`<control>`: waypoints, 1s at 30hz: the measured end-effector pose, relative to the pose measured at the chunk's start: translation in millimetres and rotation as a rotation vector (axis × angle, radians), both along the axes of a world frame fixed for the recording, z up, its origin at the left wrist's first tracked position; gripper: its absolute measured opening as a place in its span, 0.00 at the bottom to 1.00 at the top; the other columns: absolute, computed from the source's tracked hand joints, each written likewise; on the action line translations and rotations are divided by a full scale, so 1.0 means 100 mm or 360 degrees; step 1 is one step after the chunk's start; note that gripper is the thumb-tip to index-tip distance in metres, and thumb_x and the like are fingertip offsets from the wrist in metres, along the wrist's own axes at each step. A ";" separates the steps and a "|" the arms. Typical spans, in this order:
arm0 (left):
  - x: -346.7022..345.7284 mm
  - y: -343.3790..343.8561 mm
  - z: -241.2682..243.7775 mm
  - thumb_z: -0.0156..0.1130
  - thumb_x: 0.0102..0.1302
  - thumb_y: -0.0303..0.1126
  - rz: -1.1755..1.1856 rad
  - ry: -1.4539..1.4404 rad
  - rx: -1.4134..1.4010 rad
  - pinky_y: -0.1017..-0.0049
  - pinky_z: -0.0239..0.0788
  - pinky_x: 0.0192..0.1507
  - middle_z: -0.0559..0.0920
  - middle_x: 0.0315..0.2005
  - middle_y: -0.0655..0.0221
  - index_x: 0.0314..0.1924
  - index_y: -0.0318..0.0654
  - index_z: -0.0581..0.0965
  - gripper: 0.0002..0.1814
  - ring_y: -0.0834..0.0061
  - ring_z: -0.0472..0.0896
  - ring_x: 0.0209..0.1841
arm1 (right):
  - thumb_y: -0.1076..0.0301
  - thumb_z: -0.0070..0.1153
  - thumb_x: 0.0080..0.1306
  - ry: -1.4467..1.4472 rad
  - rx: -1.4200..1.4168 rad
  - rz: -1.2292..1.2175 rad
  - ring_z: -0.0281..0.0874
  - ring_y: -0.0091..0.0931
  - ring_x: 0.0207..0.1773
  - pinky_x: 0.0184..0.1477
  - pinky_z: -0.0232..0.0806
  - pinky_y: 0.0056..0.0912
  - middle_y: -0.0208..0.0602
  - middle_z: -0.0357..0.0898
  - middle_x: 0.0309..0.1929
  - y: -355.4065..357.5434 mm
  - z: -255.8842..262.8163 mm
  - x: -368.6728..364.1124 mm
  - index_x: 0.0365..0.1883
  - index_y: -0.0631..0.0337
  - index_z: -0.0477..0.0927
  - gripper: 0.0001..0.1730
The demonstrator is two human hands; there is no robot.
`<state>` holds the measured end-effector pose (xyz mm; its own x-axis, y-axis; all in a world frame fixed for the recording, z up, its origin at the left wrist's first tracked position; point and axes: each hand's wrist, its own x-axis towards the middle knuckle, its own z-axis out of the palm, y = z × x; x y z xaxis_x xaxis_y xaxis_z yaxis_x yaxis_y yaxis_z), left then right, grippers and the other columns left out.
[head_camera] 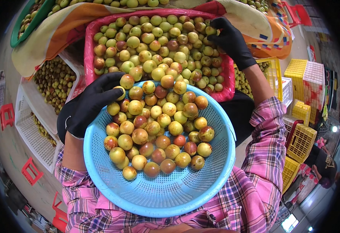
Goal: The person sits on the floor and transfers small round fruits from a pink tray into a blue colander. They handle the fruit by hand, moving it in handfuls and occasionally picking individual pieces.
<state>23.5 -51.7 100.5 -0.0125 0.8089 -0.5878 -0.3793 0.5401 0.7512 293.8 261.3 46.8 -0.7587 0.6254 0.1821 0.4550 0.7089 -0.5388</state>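
A round blue plastic colander (pixel 158 201) with many green-and-brown jujube fruits (pixel 139 136) in it lies in front of my body, against the plaid shirt. Beyond it, a crate lined with pink plastic (pixel 90 49) is heaped with more jujubes (pixel 149 66). My left hand (pixel 95 97), in a black glove, is at the colander's upper left rim, its thumb and fingers around a jujube (pixel 119 93). Over the crate's upper right corner is my right hand (pixel 229 39), also gloved in black, its fingertips at a jujube (pixel 210 30); whether they grip it is unclear.
A patterned cloth (pixel 47 43) drapes behind the crate. White crates (pixel 36 131) with fruit stand at left, a yellow crate (pixel 276 75) of fruit at right. Stacked yellow crates (pixel 302 138) and a person (pixel 324 163) are farther right. Red stools (pixel 31 171) stand at left.
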 end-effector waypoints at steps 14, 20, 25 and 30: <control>-0.02 0.01 -0.04 0.62 0.61 0.32 -0.0022 0.0027 0.0014 0.73 0.65 0.60 0.75 0.54 0.63 0.62 0.33 0.67 0.29 0.73 0.73 0.57 | 0.70 0.67 0.54 0.0012 0.0133 0.0019 0.78 0.28 0.45 0.45 0.71 0.30 0.31 0.80 0.47 0.20 0.04 0.10 0.54 0.53 0.77 0.27; 0.02 0.00 0.00 0.62 0.62 0.31 0.0018 0.0023 0.0028 0.73 0.65 0.60 0.76 0.54 0.64 0.61 0.33 0.68 0.28 0.73 0.73 0.57 | 0.67 0.51 0.71 0.0707 -0.0757 -0.0186 0.74 0.19 0.51 0.45 0.70 0.20 0.30 0.78 0.53 0.56 0.41 0.78 0.61 0.58 0.71 0.21; -0.01 -0.05 -0.06 0.61 0.62 0.32 0.0002 0.0053 0.0053 0.73 0.64 0.60 0.76 0.54 0.64 0.61 0.32 0.68 0.28 0.73 0.73 0.57 | 0.63 0.51 0.70 0.0673 -0.1821 -0.0437 0.76 0.33 0.59 0.55 0.72 0.29 0.42 0.75 0.58 0.37 0.27 0.78 0.66 0.58 0.66 0.26; -0.01 -0.02 0.03 0.61 0.62 0.33 -0.0033 0.0075 0.0023 0.73 0.63 0.61 0.74 0.56 0.63 0.62 0.32 0.68 0.28 0.73 0.71 0.59 | 0.66 0.54 0.68 0.0498 -0.1739 -0.0175 0.78 0.31 0.56 0.54 0.74 0.30 0.40 0.75 0.56 -0.17 0.48 0.19 0.65 0.62 0.66 0.27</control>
